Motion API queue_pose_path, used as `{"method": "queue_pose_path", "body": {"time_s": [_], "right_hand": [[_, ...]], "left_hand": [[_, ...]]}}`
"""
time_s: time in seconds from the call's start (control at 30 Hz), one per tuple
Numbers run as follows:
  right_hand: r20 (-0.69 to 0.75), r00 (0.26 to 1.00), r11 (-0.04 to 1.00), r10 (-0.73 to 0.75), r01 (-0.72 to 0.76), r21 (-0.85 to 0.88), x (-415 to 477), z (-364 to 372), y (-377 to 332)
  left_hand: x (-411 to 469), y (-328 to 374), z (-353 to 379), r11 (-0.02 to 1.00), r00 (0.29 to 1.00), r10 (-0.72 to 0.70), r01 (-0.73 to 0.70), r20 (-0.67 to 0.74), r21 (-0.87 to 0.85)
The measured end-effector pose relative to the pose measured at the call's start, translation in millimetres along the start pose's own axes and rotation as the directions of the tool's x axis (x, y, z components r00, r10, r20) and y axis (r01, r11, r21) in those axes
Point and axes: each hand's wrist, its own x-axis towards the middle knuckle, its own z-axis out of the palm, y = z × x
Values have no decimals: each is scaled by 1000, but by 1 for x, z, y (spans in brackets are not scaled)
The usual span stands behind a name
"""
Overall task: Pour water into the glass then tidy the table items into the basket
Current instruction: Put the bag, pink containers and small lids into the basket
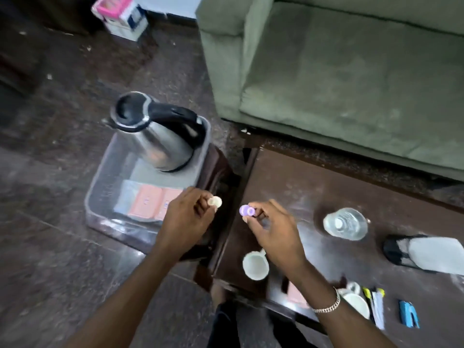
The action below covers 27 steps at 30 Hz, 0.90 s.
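A clear plastic basket stands on the floor left of the dark table. Inside it are a steel kettle with a black handle and orange packets. My left hand hovers over the basket's right edge, pinching a small cream round item. My right hand is over the table's left end, holding a small purple round item. A glass with water stands on the table to the right.
A white cup sits below my right hand; another cup is partly behind my wrist. A black-and-grey object, pens and a blue item lie at the right. A green sofa stands behind.
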Motion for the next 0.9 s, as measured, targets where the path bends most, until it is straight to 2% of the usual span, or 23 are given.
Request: {"method": "queue_pose_path", "body": {"time_s": [0.13,0.23,0.4,0.53,0.77,0.9], "right_hand": [[84,988,991,-129,127,34,34,57,-69],[196,964,979,-178,194,-66,59,103,-104],[351,912,875,-210,335,-349,90,155,-123],[420,888,812,-190,382,-442,99,179,-122],[432,878,797,-208,408,-446,97,191,-113],[312,929,909,-196,292,-297,85,164,-102]], "left_hand": [[-3,-43,-85,990,982,-134,139,-135,24],[-8,-76,-125,975,962,-214,222,-172,27],[-9,-106,-128,968,968,-210,225,-135,114],[-5,-126,-119,965,983,-175,182,-51,189],[-8,-139,-112,952,978,-205,188,47,240],[-18,-132,-125,962,978,-210,208,-8,176]]}}
